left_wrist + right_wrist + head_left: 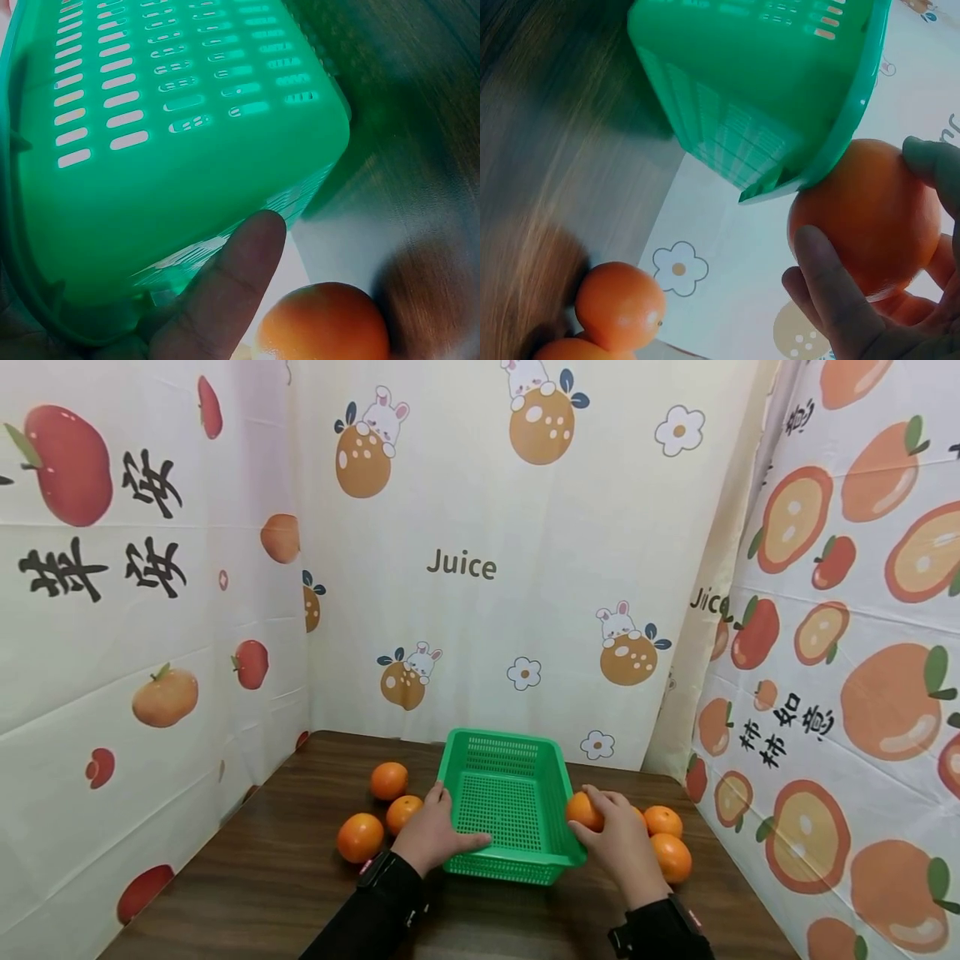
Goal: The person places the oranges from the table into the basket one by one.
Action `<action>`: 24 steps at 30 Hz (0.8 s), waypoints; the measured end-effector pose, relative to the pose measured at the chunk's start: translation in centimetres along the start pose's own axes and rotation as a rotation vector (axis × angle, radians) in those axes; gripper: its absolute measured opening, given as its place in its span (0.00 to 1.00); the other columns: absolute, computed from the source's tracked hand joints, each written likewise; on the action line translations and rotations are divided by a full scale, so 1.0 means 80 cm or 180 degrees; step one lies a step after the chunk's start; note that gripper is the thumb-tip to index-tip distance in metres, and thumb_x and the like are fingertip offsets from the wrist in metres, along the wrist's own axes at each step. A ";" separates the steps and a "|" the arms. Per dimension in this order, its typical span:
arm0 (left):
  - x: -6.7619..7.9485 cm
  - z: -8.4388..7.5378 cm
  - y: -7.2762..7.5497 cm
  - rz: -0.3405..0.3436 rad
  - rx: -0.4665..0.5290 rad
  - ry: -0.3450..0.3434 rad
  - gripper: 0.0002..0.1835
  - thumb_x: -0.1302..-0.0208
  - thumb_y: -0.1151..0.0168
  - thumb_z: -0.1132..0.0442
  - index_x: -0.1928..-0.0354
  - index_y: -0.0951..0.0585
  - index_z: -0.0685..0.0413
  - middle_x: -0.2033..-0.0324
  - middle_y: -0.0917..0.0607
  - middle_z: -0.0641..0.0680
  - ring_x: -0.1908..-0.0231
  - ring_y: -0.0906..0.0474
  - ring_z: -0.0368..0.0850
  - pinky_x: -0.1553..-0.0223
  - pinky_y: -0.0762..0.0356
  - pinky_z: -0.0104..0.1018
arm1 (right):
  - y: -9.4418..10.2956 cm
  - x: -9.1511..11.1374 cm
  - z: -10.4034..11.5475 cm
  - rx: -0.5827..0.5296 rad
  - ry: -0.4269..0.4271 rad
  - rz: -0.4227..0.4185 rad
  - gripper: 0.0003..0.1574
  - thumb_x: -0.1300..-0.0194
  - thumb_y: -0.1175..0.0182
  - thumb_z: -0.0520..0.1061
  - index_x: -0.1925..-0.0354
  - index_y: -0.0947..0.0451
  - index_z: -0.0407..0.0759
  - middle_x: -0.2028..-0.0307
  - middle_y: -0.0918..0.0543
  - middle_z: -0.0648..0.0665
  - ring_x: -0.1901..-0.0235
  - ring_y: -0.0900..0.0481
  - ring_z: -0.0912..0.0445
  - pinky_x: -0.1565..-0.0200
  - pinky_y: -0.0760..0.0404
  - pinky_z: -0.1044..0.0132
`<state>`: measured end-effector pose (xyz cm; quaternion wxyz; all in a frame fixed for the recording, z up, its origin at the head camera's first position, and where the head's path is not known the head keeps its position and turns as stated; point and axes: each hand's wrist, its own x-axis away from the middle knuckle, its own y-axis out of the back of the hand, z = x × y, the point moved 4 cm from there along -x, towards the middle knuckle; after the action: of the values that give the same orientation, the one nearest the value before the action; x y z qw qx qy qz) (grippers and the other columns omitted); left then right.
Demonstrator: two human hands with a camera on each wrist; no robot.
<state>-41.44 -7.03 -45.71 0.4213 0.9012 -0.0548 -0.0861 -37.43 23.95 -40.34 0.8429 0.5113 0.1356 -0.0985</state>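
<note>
A green plastic basket (498, 810) with slotted walls stands on the table. My left hand (435, 835) grips its near left corner, thumb over the rim and a finger (240, 281) along the outer wall. At the right rim, my right hand (617, 837) holds an orange (583, 811) between thumb and fingers. In the right wrist view that orange (866, 214) is raised beside the rim. No fruit shows inside the basket.
Three oranges (360, 837) lie left of the basket, near my left hand. More oranges (670, 857) sit on the right, one partly hidden behind my right hand. Printed cloths (480, 627) enclose the brown wooden table (300, 860) at the back and sides.
</note>
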 end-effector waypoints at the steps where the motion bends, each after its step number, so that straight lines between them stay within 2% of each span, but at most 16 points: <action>1: 0.000 0.000 0.000 -0.0002 0.0003 -0.0005 0.70 0.49 0.28 0.20 0.19 0.39 0.67 0.16 0.46 0.66 0.29 0.27 0.66 0.37 0.19 0.59 | -0.001 0.000 0.000 -0.0014 0.0006 0.0007 0.42 0.30 0.28 0.57 0.23 0.28 0.48 0.32 0.23 0.33 0.38 0.20 0.36 0.37 0.20 0.35; 9: 0.000 0.000 0.000 -0.0038 -0.0051 -0.0015 0.70 0.50 0.28 0.20 0.20 0.38 0.67 0.16 0.45 0.66 0.29 0.27 0.67 0.37 0.19 0.59 | -0.006 0.000 0.007 -0.0082 0.0067 0.0042 0.43 0.28 0.30 0.57 0.22 0.29 0.49 0.31 0.24 0.34 0.36 0.21 0.37 0.36 0.21 0.34; 17: 0.000 -0.002 0.001 -0.0032 -0.0048 -0.0002 0.70 0.50 0.28 0.20 0.19 0.38 0.67 0.16 0.46 0.65 0.29 0.26 0.67 0.37 0.19 0.59 | -0.009 0.003 0.011 -0.0187 0.0015 0.0110 0.43 0.24 0.37 0.64 0.21 0.32 0.50 0.31 0.25 0.33 0.40 0.20 0.39 0.39 0.19 0.35; 24: 0.000 -0.002 0.001 -0.0018 -0.0048 0.0011 0.70 0.50 0.28 0.20 0.19 0.38 0.67 0.16 0.46 0.65 0.31 0.24 0.66 0.39 0.18 0.58 | -0.012 0.004 0.015 -0.0218 0.0007 0.0135 0.43 0.23 0.39 0.65 0.21 0.33 0.49 0.33 0.24 0.33 0.42 0.20 0.42 0.40 0.18 0.37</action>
<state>-41.41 -6.98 -45.58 0.4279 0.8983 -0.0509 -0.0861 -37.31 22.46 -40.72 0.8617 0.4850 0.1290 -0.0752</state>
